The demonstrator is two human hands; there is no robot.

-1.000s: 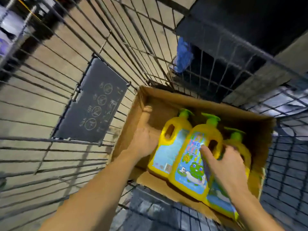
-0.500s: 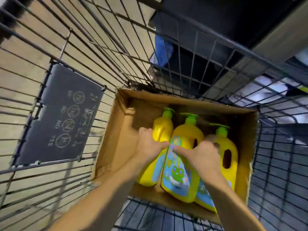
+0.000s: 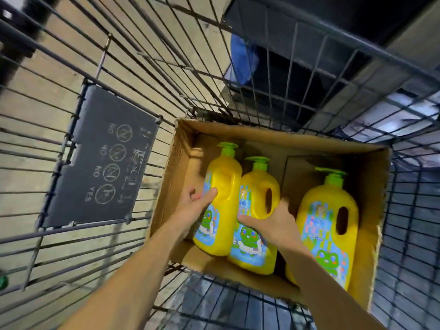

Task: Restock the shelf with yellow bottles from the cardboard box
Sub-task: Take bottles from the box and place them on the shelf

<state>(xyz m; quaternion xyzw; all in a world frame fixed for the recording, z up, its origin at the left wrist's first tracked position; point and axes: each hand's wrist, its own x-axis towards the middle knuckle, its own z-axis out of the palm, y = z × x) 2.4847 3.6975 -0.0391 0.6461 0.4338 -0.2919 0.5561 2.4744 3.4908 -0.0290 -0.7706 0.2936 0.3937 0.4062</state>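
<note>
2 bare forearms, no sleeves

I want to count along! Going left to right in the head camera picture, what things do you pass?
Dark sign → left hand → left bottle → middle bottle → right hand → right bottle → cardboard box's right wall

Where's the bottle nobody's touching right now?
In the head view, the untouched bottle stands at the right side of the cardboard box, apart from the two bottles that the hands are on.

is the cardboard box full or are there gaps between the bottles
Not full. The cardboard box holds three yellow bottles; bare cardboard floor shows between the middle bottle and the right bottle.
</note>
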